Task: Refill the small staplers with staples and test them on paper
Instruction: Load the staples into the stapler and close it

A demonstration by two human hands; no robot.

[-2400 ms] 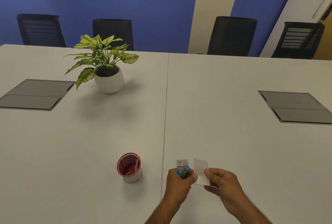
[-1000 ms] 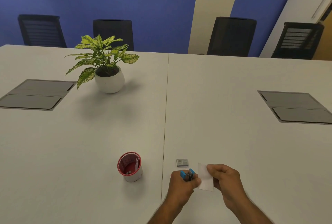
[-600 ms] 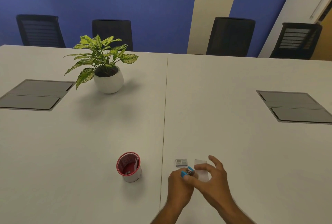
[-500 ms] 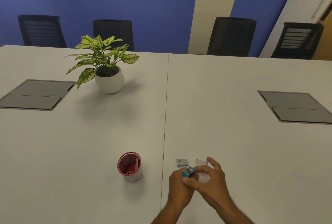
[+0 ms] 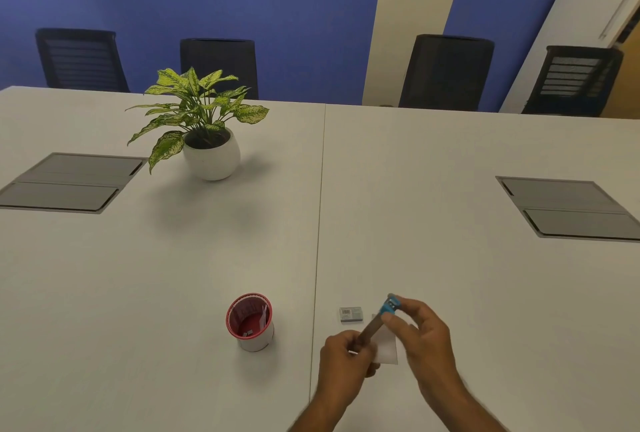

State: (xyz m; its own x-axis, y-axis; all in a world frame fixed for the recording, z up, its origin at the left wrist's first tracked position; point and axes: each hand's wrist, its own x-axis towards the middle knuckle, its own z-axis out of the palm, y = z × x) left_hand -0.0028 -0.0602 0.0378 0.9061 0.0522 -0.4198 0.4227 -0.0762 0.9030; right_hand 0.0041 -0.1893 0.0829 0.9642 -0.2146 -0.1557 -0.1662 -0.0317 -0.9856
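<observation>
Blue plastic marks the small stapler [image 5: 390,306], which I see raised above the desk [image 5: 450,275] near its near edge, just right of the centre seam. My right hand [image 5: 424,338] pinches the blue end between thumb and fingertips. My left hand [image 5: 343,362] curls around the lower end of a dark strip running down from the blue part; I cannot tell what that strip is. A white slip of paper [image 5: 388,348] lies on the desk under and between the hands, partly hidden by them. A small staple box [image 5: 350,314] sits just left of the stapler. A red-rimmed cup [image 5: 250,322] stands left of the seam. A potted plant [image 5: 204,126] stands well beyond, and grey flaps [image 5: 69,182] sit near each side edge.
</observation>
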